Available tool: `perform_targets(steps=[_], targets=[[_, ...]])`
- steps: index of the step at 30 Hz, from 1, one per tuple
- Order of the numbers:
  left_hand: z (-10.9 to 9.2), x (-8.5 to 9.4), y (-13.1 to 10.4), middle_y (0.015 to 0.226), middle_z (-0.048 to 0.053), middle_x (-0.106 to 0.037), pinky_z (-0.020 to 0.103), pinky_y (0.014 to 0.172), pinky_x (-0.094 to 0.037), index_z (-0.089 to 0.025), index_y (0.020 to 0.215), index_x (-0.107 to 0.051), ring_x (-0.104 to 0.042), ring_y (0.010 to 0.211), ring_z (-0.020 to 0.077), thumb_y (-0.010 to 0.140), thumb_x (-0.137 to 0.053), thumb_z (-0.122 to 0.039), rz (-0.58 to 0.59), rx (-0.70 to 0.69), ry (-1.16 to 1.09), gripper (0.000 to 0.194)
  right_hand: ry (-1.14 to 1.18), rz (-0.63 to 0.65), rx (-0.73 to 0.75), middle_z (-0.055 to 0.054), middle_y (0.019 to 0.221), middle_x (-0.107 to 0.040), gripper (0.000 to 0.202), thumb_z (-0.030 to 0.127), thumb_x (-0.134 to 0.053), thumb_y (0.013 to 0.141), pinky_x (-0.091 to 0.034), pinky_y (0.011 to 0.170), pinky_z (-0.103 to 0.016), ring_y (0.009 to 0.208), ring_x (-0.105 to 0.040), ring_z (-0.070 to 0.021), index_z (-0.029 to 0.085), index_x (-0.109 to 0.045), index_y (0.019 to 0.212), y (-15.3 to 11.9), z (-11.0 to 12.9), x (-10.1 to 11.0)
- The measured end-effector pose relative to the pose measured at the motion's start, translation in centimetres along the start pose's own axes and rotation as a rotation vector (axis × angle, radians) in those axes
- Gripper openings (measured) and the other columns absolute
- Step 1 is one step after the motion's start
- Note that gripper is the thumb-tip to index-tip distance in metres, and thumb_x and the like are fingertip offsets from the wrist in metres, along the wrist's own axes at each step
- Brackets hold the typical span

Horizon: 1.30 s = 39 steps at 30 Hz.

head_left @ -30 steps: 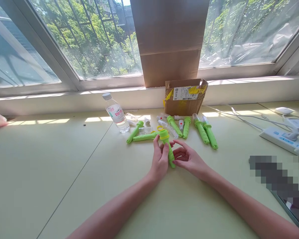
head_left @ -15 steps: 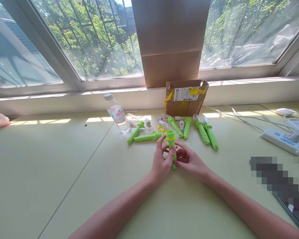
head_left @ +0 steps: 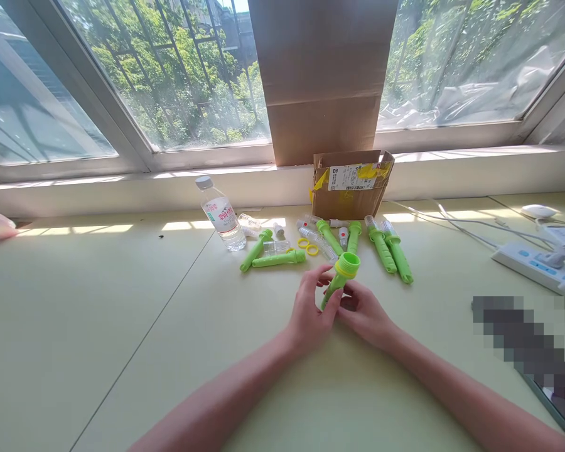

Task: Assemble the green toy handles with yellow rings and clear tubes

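A green plastic handle (head_left: 338, 282) with a hollow threaded top and a yellow ring below the thread leans to the right. My left hand (head_left: 313, 307) grips it, thumb in front and fingers behind. My right hand (head_left: 365, 314) is closed at its lower part, with its fingertips partly hidden behind the handle and the left thumb. Beyond the hands lie two loose yellow rings (head_left: 312, 250), a clear tube (head_left: 317, 242) and more green handles, such as a handle (head_left: 279, 258) on the left. Two green handles (head_left: 381, 250) at the right have clear tubes on their ends.
An upright water bottle (head_left: 222, 216) stands at the back left. Behind the parts is a cardboard box (head_left: 351, 185) below the window. On the right are a white power strip (head_left: 532, 267) with cables and a dark, pixelated object (head_left: 527, 345).
The green handle has gone from nearly upright to tilted, its threaded top shifting right and slightly down. My right hand has moved a little right, its fingers now behind the handle.
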State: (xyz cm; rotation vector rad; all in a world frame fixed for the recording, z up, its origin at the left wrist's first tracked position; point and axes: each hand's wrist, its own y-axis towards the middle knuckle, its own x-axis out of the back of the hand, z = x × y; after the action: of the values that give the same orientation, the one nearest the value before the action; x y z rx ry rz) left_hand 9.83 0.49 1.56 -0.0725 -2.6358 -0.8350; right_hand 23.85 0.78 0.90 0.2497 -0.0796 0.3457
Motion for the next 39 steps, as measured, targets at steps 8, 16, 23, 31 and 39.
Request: perform_targets(steps=[8,16,23,31,39], targets=[[0.1,-0.2,-0.3,0.103,0.006,-0.06,0.038,0.086,-0.044,-0.025,0.131,-0.03,-0.055,0.094,0.0185,0.084,-0.053,-0.02,-0.03,-0.019,0.029,0.053,-0.05,0.014,0.002,-0.006,0.113,-0.06,0.039,0.015,-0.055,0.08,-0.052,0.078,-0.034,0.089,-0.059,-0.0184,0.023,-0.055,0.118,-0.1,0.6,0.0],[-0.2,-0.2,-0.3,0.105,0.008,-0.057,0.036,0.085,-0.045,-0.026,0.135,-0.034,-0.052,0.096,0.0196,0.088,-0.048,-0.021,-0.014,-0.051,0.095,0.049,-0.135,-0.018,0.014,-0.005,0.094,-0.063,0.029,0.02,-0.056,0.08,-0.052,0.071,-0.032,0.08,-0.06,-0.0181,0.021,-0.057,0.108,-0.2,0.5,-0.2],[0.0,-0.2,-0.2,0.102,0.007,-0.059,0.035,0.08,-0.045,-0.025,0.136,-0.025,-0.055,0.091,0.0191,0.086,-0.051,-0.025,-0.058,0.005,0.112,0.056,-0.362,-0.113,0.055,-0.003,0.091,-0.061,0.035,0.019,-0.054,0.078,-0.048,0.063,-0.03,0.072,-0.055,-0.0159,0.022,-0.054,0.112,-0.3,1.3,-0.4],[-0.2,0.0,-0.2,0.106,0.008,-0.058,0.036,0.082,-0.046,-0.024,0.13,-0.031,-0.054,0.093,0.0199,0.084,-0.053,-0.023,-0.039,-0.071,0.118,0.051,-0.486,-0.154,0.068,-0.005,0.082,-0.056,0.016,0.02,-0.052,0.079,-0.044,0.053,-0.028,0.067,-0.05,-0.0162,0.021,-0.06,0.092,-0.2,0.3,-0.2],[-0.4,1.4,0.4,0.109,0.01,-0.054,0.038,0.087,-0.043,-0.021,0.122,-0.04,-0.05,0.099,0.0206,0.088,-0.039,-0.02,0.054,-0.156,0.054,0.034,-0.392,-0.151,0.046,-0.006,0.097,-0.06,0.019,0.02,-0.05,0.081,-0.048,0.059,-0.029,0.075,-0.055,-0.0174,0.022,-0.057,0.099,0.2,0.3,-0.2]])
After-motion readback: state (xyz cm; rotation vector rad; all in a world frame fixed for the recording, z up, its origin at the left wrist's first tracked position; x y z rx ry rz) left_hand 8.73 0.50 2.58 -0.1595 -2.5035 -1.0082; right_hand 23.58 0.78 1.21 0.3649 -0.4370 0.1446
